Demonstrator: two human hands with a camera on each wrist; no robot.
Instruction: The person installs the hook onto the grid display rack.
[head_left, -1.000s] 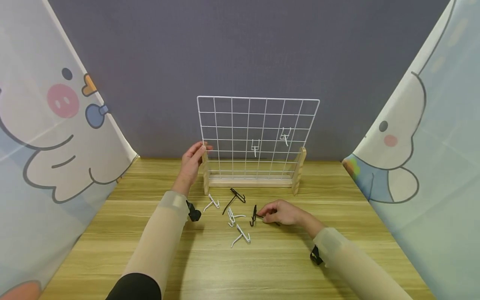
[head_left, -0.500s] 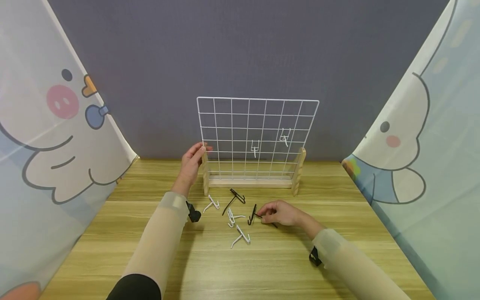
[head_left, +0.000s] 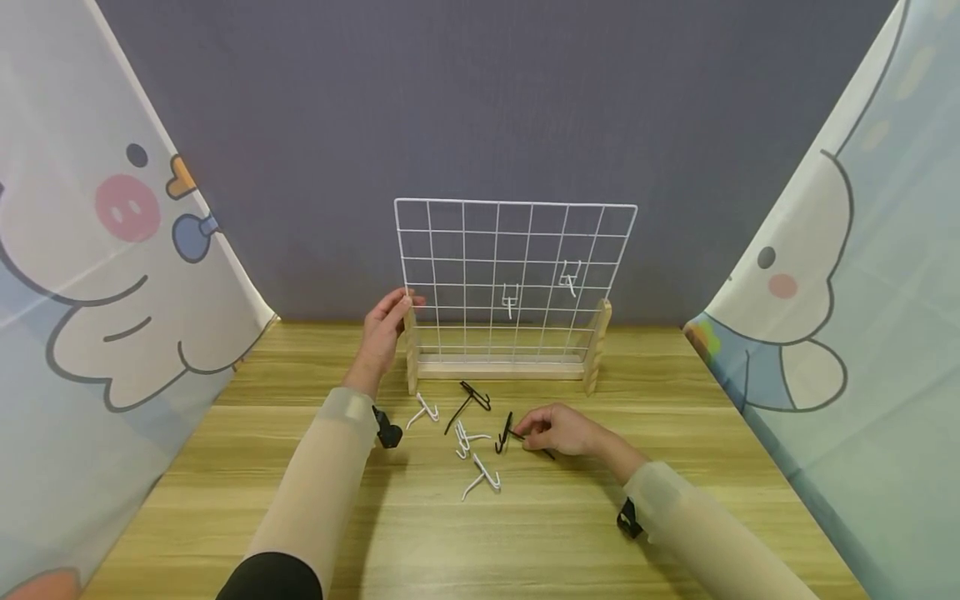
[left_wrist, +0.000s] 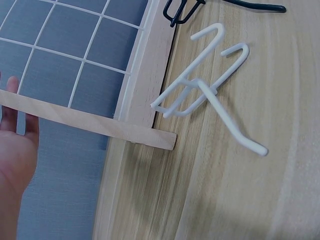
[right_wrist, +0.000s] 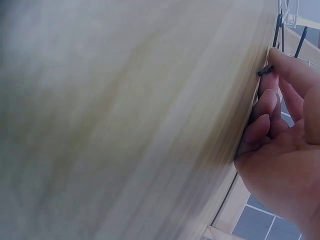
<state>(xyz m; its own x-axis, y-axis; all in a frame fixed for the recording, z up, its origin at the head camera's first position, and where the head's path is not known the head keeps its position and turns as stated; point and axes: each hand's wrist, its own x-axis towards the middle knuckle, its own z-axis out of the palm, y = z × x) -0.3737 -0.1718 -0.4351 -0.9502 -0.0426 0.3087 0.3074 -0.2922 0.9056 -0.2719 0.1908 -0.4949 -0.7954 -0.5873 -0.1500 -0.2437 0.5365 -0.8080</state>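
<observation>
A white wire grid panel stands upright in a wooden base. Its left wooden post is held near the top by my left hand, with fingers behind it in the left wrist view. On the table to the right, my right hand pinches the stem of a black wire hook between thumb and fingers. The hook's double-pronged end points left; the stem tip shows past my fingers. Two white hooks hang on the grid: one near its middle, the other higher right.
Between my hands lie three loose white hooks: one by the left post, one in the middle, one nearest me. Another black hook lies just before the wooden base. A dark grey backdrop rises behind.
The black hook in my right hand has turned slightly, its lower prong shifting left. My left hand stays on the post. The head view has tilted up a little.
</observation>
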